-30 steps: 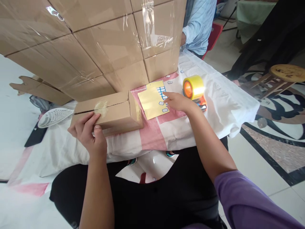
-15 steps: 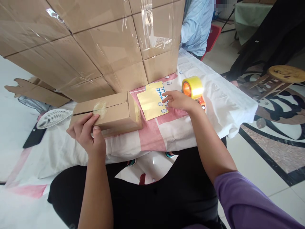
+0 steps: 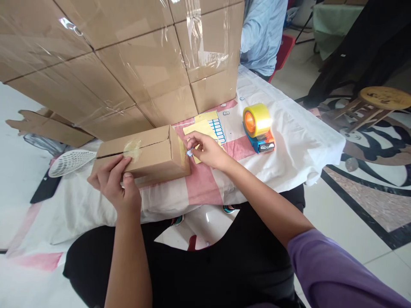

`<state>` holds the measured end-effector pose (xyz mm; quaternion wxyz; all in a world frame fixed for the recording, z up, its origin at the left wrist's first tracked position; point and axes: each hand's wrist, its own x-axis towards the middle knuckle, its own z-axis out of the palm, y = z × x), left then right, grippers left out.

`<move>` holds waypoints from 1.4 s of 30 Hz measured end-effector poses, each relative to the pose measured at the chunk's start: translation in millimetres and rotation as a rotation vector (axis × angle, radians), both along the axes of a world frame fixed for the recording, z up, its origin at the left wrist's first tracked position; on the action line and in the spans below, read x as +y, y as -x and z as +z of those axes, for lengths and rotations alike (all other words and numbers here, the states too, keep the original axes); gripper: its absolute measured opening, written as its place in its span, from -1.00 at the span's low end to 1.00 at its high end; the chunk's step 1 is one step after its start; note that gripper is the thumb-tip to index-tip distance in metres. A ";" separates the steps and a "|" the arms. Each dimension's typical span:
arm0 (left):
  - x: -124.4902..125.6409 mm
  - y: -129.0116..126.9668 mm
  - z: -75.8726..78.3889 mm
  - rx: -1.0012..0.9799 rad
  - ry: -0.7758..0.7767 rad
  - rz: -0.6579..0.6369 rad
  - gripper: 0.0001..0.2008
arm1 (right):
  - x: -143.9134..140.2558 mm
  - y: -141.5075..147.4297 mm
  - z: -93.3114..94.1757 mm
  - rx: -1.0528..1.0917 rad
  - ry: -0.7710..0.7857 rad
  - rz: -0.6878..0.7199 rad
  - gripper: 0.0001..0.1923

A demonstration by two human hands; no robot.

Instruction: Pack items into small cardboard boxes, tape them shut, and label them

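A long brown cardboard box (image 3: 150, 149) lies on the cloth-covered table (image 3: 289, 141), its top seam taped. My left hand (image 3: 115, 184) rests against the box's near side, thumb and fingers on it. My right hand (image 3: 205, 147) pinches a small blue-edged white sticker (image 3: 189, 152) right beside the box's right end. Behind that hand lies a yellow sticker sheet (image 3: 208, 126) with rows of blue-edged labels.
A stack of large taped cartons (image 3: 128, 64) fills the back of the table. A tape dispenser (image 3: 258, 128) with a yellow roll stands at the right. A white plastic swatter (image 3: 69, 162) lies at the left. Another person in a light blue shirt (image 3: 261, 30) sits behind the cartons.
My right hand picked a sticker off the sheet and moved left with it to the box's right end. My left hand stayed on the box.
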<state>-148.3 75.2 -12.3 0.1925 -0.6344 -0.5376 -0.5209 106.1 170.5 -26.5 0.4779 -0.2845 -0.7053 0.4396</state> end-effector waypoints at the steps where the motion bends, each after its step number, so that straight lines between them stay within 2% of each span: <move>1: -0.1 -0.4 0.1 0.000 0.003 0.006 -0.70 | -1.8 4.6 -2.6 -0.006 -0.021 -0.010 -0.52; 5: -0.3 -0.9 0.4 0.005 0.003 0.013 -0.70 | -6.2 14.2 -9.8 -0.028 -0.089 -0.031 -0.36; 8: -0.1 -0.1 0.1 0.008 0.007 0.009 -0.71 | -8.3 17.7 -11.1 -0.019 -0.107 -0.035 -0.31; 14: -1.7 0.0 1.3 0.024 0.036 0.038 -0.70 | -13.4 24.1 -9.4 -0.041 -0.049 -0.061 -0.25; 17: -1.9 -1.3 2.1 0.014 0.044 0.048 -0.70 | -11.8 25.0 -12.3 -0.040 -0.004 -0.193 -0.25; 19: -1.4 -1.7 2.0 0.014 0.047 0.061 -0.70 | -9.6 25.1 -15.7 -0.025 0.089 -0.307 -0.38; 20: -1.1 -1.7 1.8 0.016 0.045 0.061 -0.70 | -9.0 25.3 -17.3 -0.016 0.147 -0.333 -0.51; 22: -0.9 -1.4 1.3 0.021 0.042 0.048 -0.70 | -10.4 27.1 -18.8 0.034 0.247 -0.310 -0.82; 24: -1.2 -0.9 1.0 0.020 0.051 0.040 -0.70 | -16.6 30.9 -17.6 0.139 0.308 -0.264 -0.98; 27: -2.5 0.5 0.8 0.021 0.051 0.027 -0.70 | -32.0 37.2 -12.0 0.241 0.355 -0.297 -0.93; 32: -4.1 4.1 0.5 0.029 0.072 -0.003 -0.71 | -50.1 40.6 -4.4 0.225 0.384 -0.382 -0.92; 39: -1.8 5.6 -1.9 0.023 0.047 0.031 -0.70 | -43.1 46.8 -14.4 0.300 0.361 -0.381 -0.87; 41: -1.7 6.5 -2.7 0.010 0.048 0.027 -0.69 | -39.5 44.6 -17.5 0.268 0.327 -0.363 -0.77; 42: -1.9 7.4 -3.1 0.002 0.050 0.021 -0.69 | -37.8 41.7 -17.9 0.233 0.274 -0.320 -0.65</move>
